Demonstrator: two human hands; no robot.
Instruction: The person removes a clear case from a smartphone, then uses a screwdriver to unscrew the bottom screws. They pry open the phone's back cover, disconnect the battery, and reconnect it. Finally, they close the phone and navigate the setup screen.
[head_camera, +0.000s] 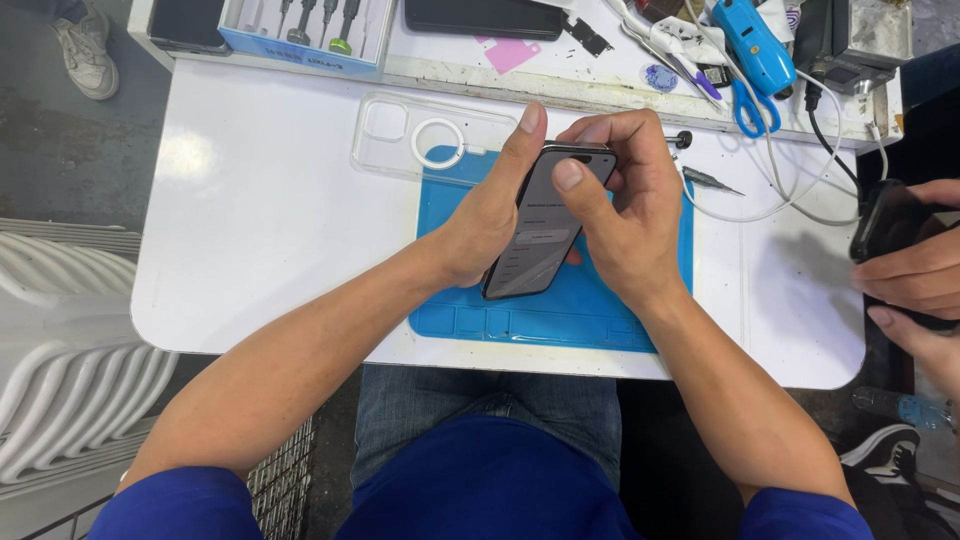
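Blue-sleeved hands' fingers (568, 175) grip a glossy slab phone (543, 225).

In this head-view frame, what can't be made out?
- Smartphone screen content: too small and tilted, partly under the right hand thumb.
- Smartphone's back: hidden by the left hand.
- Dark object in another person's hands: cut off by the right edge.
- Tool kit box: cropped by the top edge.

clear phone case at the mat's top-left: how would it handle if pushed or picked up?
The clear phone case lies flat, half on the blue mat, so it would probably slide, not roll. Thin and open-backed, it is likely light and somewhat flexible. Its glossy surface may be slippery.
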